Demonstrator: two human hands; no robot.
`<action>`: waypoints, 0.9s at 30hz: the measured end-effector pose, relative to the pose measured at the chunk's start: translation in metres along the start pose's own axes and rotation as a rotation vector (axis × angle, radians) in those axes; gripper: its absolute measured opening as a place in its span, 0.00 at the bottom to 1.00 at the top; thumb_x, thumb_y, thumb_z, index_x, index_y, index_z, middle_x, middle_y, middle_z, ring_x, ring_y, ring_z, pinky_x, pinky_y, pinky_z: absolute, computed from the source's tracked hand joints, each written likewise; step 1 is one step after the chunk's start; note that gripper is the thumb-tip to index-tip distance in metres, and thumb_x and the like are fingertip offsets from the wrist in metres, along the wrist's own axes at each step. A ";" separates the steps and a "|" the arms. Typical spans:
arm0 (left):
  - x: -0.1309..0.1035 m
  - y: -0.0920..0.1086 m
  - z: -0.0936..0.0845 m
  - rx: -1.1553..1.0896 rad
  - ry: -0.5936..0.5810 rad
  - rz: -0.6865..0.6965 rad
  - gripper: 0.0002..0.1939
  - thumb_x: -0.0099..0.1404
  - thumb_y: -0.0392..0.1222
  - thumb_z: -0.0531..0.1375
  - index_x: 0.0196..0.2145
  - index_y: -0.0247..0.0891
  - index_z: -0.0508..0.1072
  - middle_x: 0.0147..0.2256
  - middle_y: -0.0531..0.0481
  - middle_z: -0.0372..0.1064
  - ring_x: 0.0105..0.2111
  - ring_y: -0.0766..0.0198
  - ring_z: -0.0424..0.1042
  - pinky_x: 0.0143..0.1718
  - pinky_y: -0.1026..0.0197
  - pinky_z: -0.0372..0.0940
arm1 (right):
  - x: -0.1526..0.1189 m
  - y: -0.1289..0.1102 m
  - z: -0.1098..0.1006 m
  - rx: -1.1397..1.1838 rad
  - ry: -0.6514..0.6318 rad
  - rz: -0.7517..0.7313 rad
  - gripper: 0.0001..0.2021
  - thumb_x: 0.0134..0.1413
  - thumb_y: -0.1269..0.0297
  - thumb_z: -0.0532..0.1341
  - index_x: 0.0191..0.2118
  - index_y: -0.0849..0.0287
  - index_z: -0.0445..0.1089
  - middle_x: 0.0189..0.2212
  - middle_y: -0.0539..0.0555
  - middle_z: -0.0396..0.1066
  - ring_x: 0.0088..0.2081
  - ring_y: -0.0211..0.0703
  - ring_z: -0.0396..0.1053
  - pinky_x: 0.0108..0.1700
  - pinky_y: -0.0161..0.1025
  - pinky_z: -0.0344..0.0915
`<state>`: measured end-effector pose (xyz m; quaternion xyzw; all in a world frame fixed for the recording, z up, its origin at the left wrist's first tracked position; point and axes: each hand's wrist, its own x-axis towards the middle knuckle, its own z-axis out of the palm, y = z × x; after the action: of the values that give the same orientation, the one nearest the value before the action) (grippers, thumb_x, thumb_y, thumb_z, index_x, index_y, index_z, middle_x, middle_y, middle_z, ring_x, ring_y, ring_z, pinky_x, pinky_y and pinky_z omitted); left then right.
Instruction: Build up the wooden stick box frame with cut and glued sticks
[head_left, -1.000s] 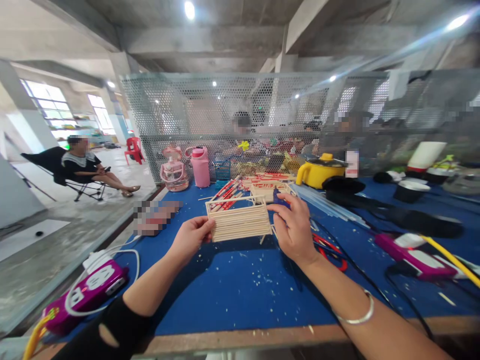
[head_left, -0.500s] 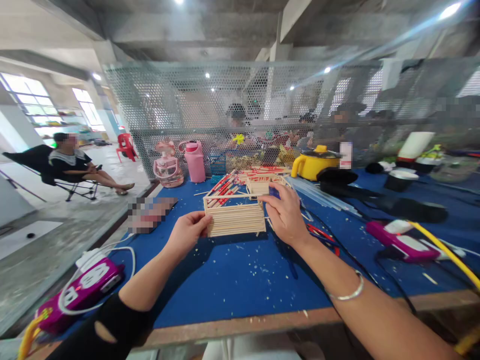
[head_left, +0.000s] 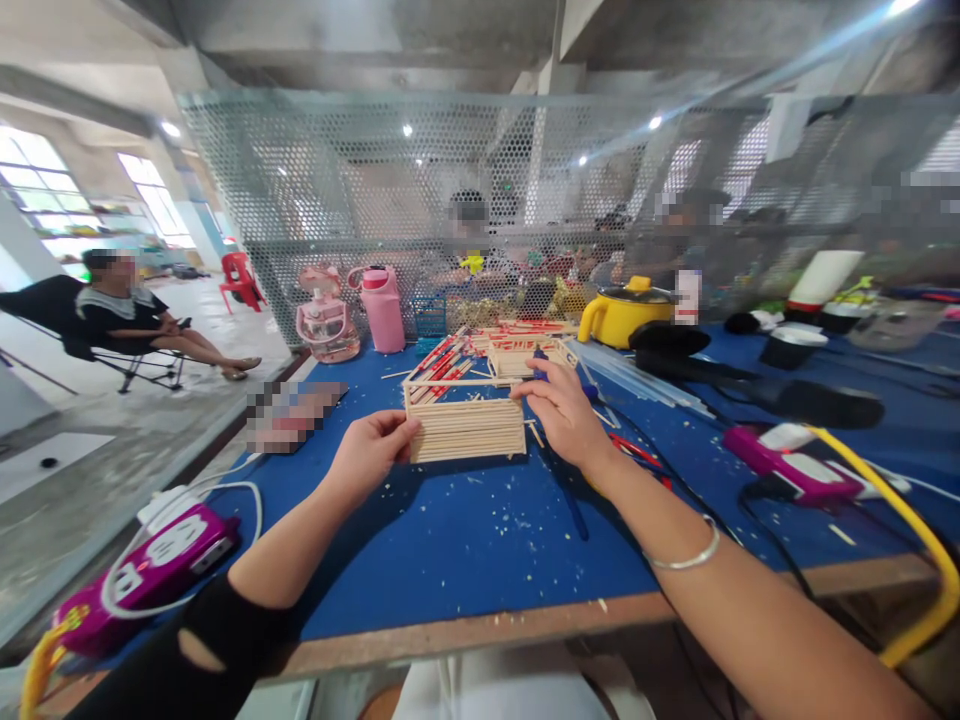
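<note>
A small frame of pale wooden sticks (head_left: 469,432), with a wall of parallel sticks and a thin bar above it, is held over the blue table. My left hand (head_left: 373,445) pinches its left edge between thumb and fingers. At the upper right corner, my right hand (head_left: 562,408) touches the frame with its fingertips, fingers bent together. Behind it lies a second stick structure (head_left: 525,362). Red-marked sticks (head_left: 442,368) are piled just beyond the frame. A dark blue tool (head_left: 574,505) lies below my right hand, partly hidden by it.
Pink bottles (head_left: 382,308) and a yellow pot (head_left: 626,315) stand before the perforated metal screen (head_left: 337,200). Purple power strips (head_left: 150,575) with cables lie on both sides. A person (head_left: 127,310) sits at far left. Clear plastic sticks (head_left: 645,380) lie right of the pile.
The view has shifted slightly. My left hand keeps its hold on the frame's left edge, while my right hand's fingers have shifted a little at the upper right corner.
</note>
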<state>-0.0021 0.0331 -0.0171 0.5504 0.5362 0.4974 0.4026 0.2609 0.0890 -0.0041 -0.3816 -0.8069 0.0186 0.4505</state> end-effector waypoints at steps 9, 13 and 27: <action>-0.002 0.005 0.002 -0.015 0.022 0.014 0.20 0.51 0.55 0.64 0.29 0.33 0.74 0.15 0.58 0.61 0.16 0.72 0.56 0.20 0.67 0.51 | 0.001 -0.001 0.002 0.063 0.156 -0.035 0.12 0.59 0.67 0.52 0.43 0.56 0.72 0.46 0.58 0.69 0.51 0.47 0.65 0.55 0.49 0.59; -0.002 0.007 0.005 -0.031 0.041 0.025 0.20 0.50 0.55 0.64 0.28 0.33 0.74 0.16 0.57 0.62 0.16 0.72 0.56 0.20 0.67 0.52 | 0.000 -0.006 0.001 0.050 0.364 0.106 0.09 0.54 0.62 0.60 0.39 0.58 0.71 0.35 0.55 0.73 0.35 0.44 0.70 0.41 0.43 0.66; -0.005 0.007 0.009 -0.110 0.036 0.080 0.17 0.52 0.52 0.64 0.29 0.32 0.75 0.17 0.57 0.62 0.16 0.73 0.57 0.19 0.67 0.53 | 0.000 -0.008 0.002 0.239 0.248 0.398 0.12 0.52 0.54 0.61 0.31 0.58 0.72 0.20 0.49 0.71 0.21 0.36 0.67 0.26 0.35 0.63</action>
<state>0.0087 0.0279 -0.0126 0.5395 0.4927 0.5517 0.4023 0.2546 0.0838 -0.0017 -0.4762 -0.6465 0.1551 0.5755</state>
